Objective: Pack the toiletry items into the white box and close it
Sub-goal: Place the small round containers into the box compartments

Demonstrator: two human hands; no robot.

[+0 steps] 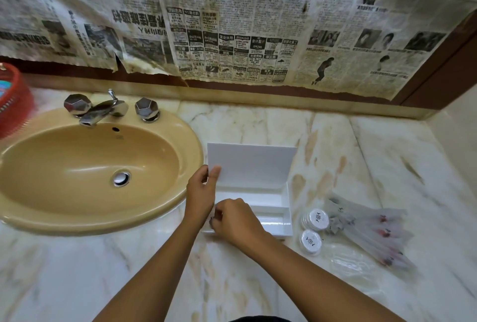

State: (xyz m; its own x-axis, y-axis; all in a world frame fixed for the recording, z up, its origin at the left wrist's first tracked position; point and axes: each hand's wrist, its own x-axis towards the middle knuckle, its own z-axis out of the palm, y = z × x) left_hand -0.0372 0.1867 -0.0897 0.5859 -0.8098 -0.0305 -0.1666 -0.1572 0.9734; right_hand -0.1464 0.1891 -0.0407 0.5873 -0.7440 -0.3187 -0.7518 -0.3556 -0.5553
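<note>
The white box is sitting open between the hands, the left hand pinching its raised lid while the right hand, curled at the near-left corner, is risking tipping it.

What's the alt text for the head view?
The left hand pinches the raised lid of the open white box on a marble counter beside a sink, while the right hand reaches inside; round containers and wrapped packets wait nearby.
</note>
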